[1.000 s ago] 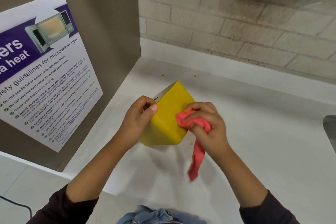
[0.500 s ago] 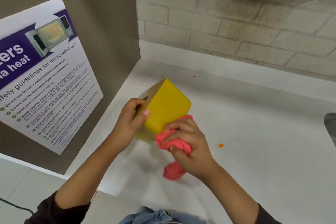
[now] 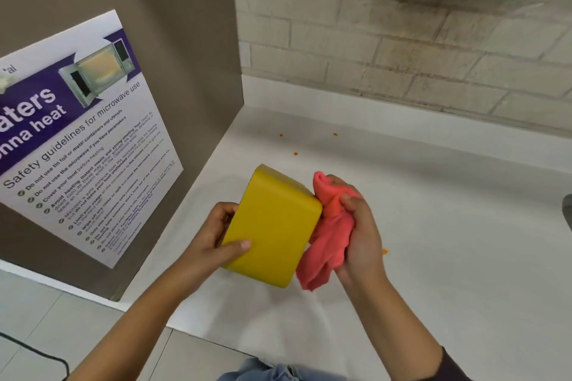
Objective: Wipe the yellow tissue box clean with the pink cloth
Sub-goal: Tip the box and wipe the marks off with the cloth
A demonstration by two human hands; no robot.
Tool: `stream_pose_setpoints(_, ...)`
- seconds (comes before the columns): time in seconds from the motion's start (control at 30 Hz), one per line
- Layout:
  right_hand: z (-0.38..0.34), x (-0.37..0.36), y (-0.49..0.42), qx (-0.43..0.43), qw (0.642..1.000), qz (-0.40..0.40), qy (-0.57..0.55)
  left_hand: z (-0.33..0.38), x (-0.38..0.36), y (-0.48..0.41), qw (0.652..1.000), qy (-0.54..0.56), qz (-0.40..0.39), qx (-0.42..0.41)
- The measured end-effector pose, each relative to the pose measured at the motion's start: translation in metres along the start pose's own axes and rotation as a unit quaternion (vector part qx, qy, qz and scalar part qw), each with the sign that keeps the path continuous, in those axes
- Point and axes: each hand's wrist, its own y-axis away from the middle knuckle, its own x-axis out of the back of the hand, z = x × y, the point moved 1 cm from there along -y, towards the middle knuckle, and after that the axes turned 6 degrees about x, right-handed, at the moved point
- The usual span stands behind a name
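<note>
The yellow tissue box (image 3: 274, 227) is lifted off the white counter and tilted, a broad plain face turned up toward me. My left hand (image 3: 213, 238) grips its left side, thumb across the near face and fingers hidden behind. My right hand (image 3: 360, 235) holds the bunched pink cloth (image 3: 328, 238) pressed against the box's right end. Part of the cloth hangs down below the hand.
The white counter (image 3: 433, 257) carries several small orange crumbs (image 3: 384, 251). A brown side panel with a microwave safety poster (image 3: 83, 139) stands at the left. A pale brick wall runs along the back. A dark object shows at the right edge (image 3: 568, 213).
The box has been turned so a broad face points up. My right hand and the cloth moved from the box's lower front up to its right end.
</note>
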Motion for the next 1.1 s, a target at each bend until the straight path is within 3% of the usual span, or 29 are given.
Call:
stream_pose_setpoints(0.13,0.008,0.001,0.011,0.058,0.993,-0.069,0.076,-0.007,-0.008,0.007,0.995,-0.046,0.087,0.009)
stream_pose_setpoints(0.3,0.005,0.01,0.021,0.067,0.985,-0.066,0.145,-0.018,-0.015,0.009,0.993,-0.068,0.093,0.001)
stream_pose_setpoints(0.5,-0.007,0.021,0.031,0.107,0.95,-0.095,0.278,-0.022,-0.015,0.009,0.992,-0.078,0.097,0.007)
stream_pose_setpoints(0.73,-0.018,0.025,0.039,0.134,0.912,-0.151,0.357,-0.019,-0.023,-0.002,0.989,-0.1,0.104,-0.002)
stream_pose_setpoints(0.83,-0.007,0.035,0.048,0.096,0.896,-0.186,0.391,-0.011,-0.021,-0.011,0.987,-0.109,0.122,-0.007)
stream_pose_setpoints(0.97,0.001,0.053,0.053,0.051,0.958,-0.118,0.257,-0.006,-0.017,-0.018,0.981,-0.154,0.116,-0.011)
stream_pose_setpoints(1.1,-0.004,0.087,0.048,0.02,0.972,0.031,0.232,-0.007,-0.019,-0.02,0.968,-0.231,0.089,-0.029)
